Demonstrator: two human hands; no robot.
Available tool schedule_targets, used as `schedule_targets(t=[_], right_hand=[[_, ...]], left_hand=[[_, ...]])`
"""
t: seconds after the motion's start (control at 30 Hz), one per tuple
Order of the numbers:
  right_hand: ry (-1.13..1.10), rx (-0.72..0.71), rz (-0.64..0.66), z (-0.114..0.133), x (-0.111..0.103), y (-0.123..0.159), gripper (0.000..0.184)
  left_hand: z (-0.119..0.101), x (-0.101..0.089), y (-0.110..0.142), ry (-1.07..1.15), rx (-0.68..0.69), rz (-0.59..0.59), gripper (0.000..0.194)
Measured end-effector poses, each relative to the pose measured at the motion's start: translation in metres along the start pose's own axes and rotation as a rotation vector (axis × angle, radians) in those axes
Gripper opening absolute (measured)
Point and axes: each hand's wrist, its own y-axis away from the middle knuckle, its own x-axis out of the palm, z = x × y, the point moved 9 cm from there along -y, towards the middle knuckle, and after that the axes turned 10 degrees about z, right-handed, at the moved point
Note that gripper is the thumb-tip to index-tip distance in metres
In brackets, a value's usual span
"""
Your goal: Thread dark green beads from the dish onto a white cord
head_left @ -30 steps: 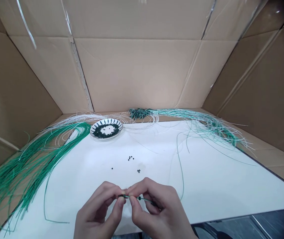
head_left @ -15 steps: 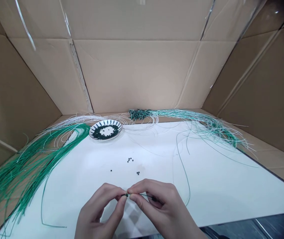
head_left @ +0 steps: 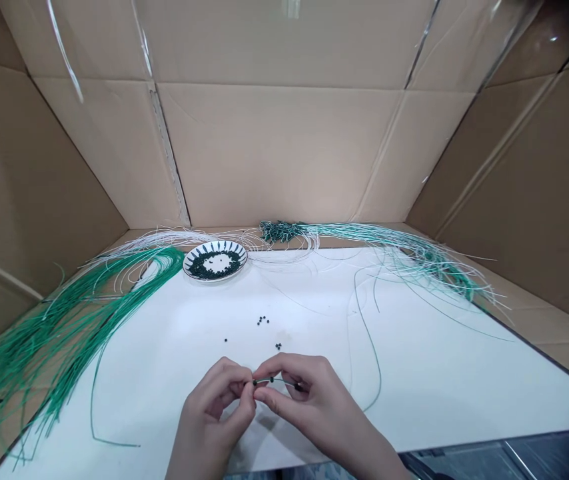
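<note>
presently the left hand [head_left: 217, 393] and right hand [head_left: 309, 403] are both closed in a fingertip pinch on a thin wire [head_left: 275, 381], a dark bead [head_left: 255, 383] near its end, held close together, apparently for fine control, above the white board [head_left: 414, 400]. loose beads [head_left: 263, 321] lie at twelve o'clock, a striped plate [head_left: 214, 243] of beads within reach at eleven, green wire strands [head_left: 79, 313] at nine.

plate [head_left: 214, 245]: white, black radial stripes | beads [head_left: 263, 321]: dark green | cords [head_left: 114, 293]: green | strands [head_left: 174, 235]: white | carton wall [head_left: 274, 153]: tan
</note>
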Motion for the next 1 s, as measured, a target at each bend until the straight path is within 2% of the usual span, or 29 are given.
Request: schedule_targets(t=[0.17, 0.37, 0.5, 0.63, 0.77, 0.9, 1.0], right_hand=[[-0.025, 0.013, 0.007, -0.002, 0.006, -0.006, 0.006], [-0.13, 0.038, 0.0, -0.005, 0.005, -0.007, 0.009], [-0.158, 0.029, 0.007, -0.004, 0.003, -0.007, 0.009], [-0.195, 0.007, -0.084, 0.0, -0.001, 0.004, 0.015], [-0.352, -0.027, -0.155, 0.007, 0.004, 0.016, 0.014], [-0.272, -0.023, -0.173, 0.014, 0.009, 0.022, 0.009], [-0.221, -0.041, -0.198, 0.017, 0.008, 0.023, 0.008]], left_hand=[[0.006, -0.007, -0.002, -0.025, -0.015, -0.01, 0.018], [0.004, -0.007, -0.002, -0.058, -0.026, 0.03, 0.015], [-0.003, -0.008, 0.001, -0.007, -0.054, -0.039, 0.014], [-0.003, -0.012, 0.007, 0.063, -0.116, -0.081, 0.009], [-0.003, -0.007, 0.009, 0.145, -0.133, -0.025, 0.007], [-0.007, -0.004, 0.013, 0.265, -0.147, -0.104, 0.013], [-0.015, -0.005, 0.015, 0.254, -0.109, -0.129, 0.016]])
